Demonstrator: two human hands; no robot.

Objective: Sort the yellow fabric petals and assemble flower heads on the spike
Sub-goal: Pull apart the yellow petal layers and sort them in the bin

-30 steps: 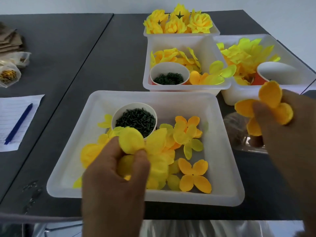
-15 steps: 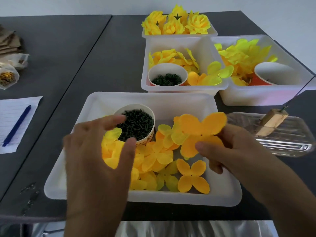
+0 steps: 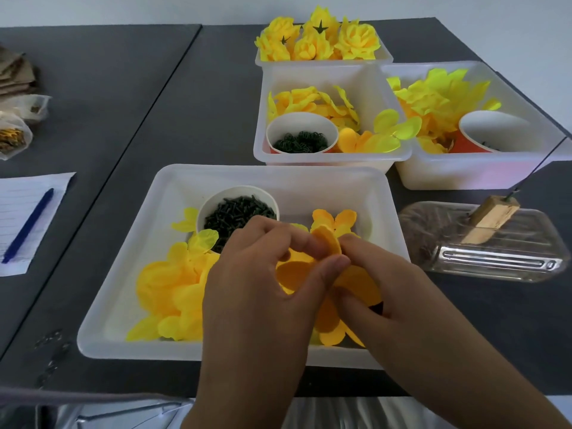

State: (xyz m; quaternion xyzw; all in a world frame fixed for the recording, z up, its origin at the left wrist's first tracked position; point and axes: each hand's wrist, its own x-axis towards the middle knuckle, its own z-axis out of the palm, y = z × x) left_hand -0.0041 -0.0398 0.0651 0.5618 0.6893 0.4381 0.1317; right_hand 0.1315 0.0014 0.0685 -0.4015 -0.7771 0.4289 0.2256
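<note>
On the dark worktop, landmark = near white tray, which sits centre front. Behind the tray: two deeper bins of loose yellow petals, each with a paper cup, and farthest back a bin of finished flower heads. Right of the tray: clear plastic dish carrying a wooden block with a thin wire spike rising from it; the spike looks bare. Left of the tray: lined paper and a blue pen.

Inside the tray: pile of yellow petals at the left, cup of dark green pieces at the back.

Step in hand, as judged: sorting/separating, i.e. peeling one orange-yellow petal layer free before threading. Next move would call for carrying the layer right of the tray and lining its centre hole up with the spike tip; hole not visible here.

Left hand and right hand meet over the tray's middle. Both have fingers curled, thumb and fingertips pinching the same layer from opposite sides; neither holds anything else, as far as can be seen.
</note>
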